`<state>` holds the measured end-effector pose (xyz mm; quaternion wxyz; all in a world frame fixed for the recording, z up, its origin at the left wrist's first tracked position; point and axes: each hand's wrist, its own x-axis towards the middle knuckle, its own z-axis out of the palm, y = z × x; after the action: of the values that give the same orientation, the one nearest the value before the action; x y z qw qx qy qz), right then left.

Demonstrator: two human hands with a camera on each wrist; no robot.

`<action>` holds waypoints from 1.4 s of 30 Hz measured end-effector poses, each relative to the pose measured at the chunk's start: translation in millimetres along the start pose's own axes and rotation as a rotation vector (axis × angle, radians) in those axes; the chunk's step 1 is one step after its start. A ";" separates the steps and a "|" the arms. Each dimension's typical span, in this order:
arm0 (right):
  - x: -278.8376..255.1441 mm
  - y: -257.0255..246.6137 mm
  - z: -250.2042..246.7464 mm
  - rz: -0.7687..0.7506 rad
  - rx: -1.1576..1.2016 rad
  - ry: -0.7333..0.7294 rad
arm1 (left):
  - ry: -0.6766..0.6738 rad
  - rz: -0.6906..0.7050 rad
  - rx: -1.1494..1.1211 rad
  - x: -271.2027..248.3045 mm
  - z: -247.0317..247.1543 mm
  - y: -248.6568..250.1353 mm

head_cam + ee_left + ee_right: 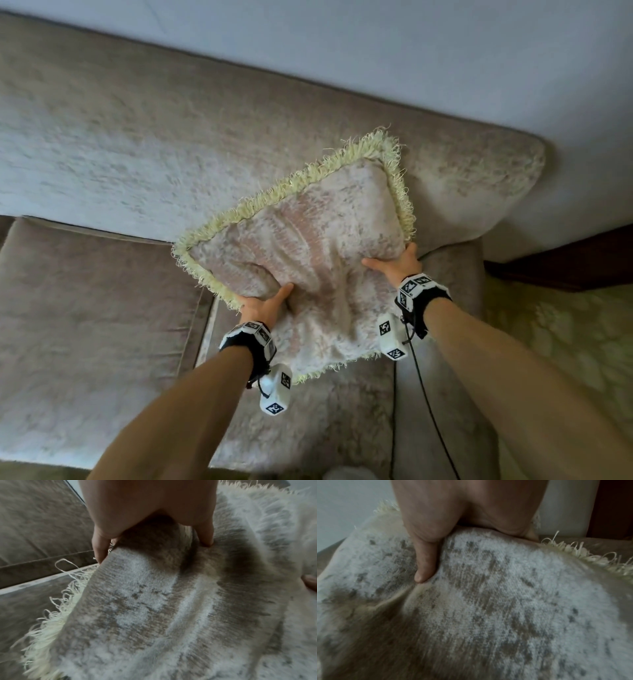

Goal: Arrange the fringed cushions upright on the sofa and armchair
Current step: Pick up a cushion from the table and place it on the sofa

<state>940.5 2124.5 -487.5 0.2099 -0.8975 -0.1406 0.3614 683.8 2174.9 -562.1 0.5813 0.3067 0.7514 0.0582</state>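
A mottled beige cushion (318, 236) with a pale yellow fringe is held tilted above the right end of the sofa seat (342, 411), its far corner against the backrest (171, 144). My left hand (265, 303) grips its left edge, thumb on the front face. My right hand (397, 262) grips the right edge the same way. In the left wrist view the fingers (100, 547) wrap round the fringed edge of the cushion (154, 601). In the right wrist view the thumb (424, 563) presses into the cushion (488, 601) fabric.
The sofa's left seat cushion (85, 325) lies bare beside the held cushion. A padded armrest (445, 394) bounds the seat on the right. Beyond it are patterned yellow-green fabric (565, 342) and dark wood (565, 260). A grey wall (376, 41) stands behind the backrest.
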 end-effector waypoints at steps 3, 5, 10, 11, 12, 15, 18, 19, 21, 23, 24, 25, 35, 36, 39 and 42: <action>9.6 2.2 -2.9 -0.006 -0.058 0.000 | -0.067 -0.039 -0.070 2.6 9.3 -2.0; 13.9 4.3 -3.8 -0.009 -0.081 -0.017 | -0.038 -0.044 -0.137 10.5 10.7 -5.1; 17.1 12.7 6.8 0.011 -0.137 -0.078 | 0.040 -0.029 -0.043 15.6 7.1 3.7; 15.4 12.7 9.0 0.005 -0.137 -0.076 | 0.040 -0.025 -0.036 15.2 7.4 7.7; 14.7 13.4 10.6 0.001 -0.140 -0.074 | 0.040 -0.017 -0.015 16.5 7.5 10.0; 9.0 14.3 9.7 -0.008 -0.142 -0.076 | 0.041 0.020 0.081 11.2 7.1 15.4; 1.4 12.1 6.5 -0.031 -0.119 -0.052 | 0.041 0.100 0.161 -3.9 5.8 22.6; -2.0 10.5 5.9 -0.042 -0.106 -0.047 | 0.035 0.128 0.185 -10.6 5.9 24.7; -11.2 6.8 5.5 -0.076 -0.081 -0.047 | 0.014 0.207 0.215 -19.1 5.4 27.2; -21.8 1.6 3.9 -0.133 -0.059 -0.046 | -0.006 0.333 0.214 -27.7 3.2 30.1; -27.4 -1.0 2.1 -0.167 -0.045 -0.046 | 0.000 0.405 0.221 -31.2 1.3 31.2; -32.8 -3.3 0.0 -0.199 -0.035 -0.047 | 0.015 0.473 0.239 -36.5 -1.2 33.0; -96.1 -19.7 -30.1 -0.418 -0.015 0.010 | 0.155 0.818 0.411 -101.0 -42.3 57.5; -102.7 -20.7 -33.6 -0.438 -0.018 0.016 | 0.180 0.843 0.420 -107.7 -46.1 58.6; -118.2 -20.3 -42.2 -0.474 -0.014 0.024 | 0.251 0.900 0.443 -127.1 -54.8 61.0; -128.9 -18.0 -49.5 -0.503 -0.035 0.015 | 0.247 0.908 0.393 -140.0 -61.6 59.6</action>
<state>883.6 2074.6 -370.6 0.2787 -0.8405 -0.3641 0.2887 670.2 2165.5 -398.8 0.3356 0.6968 0.6021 0.1983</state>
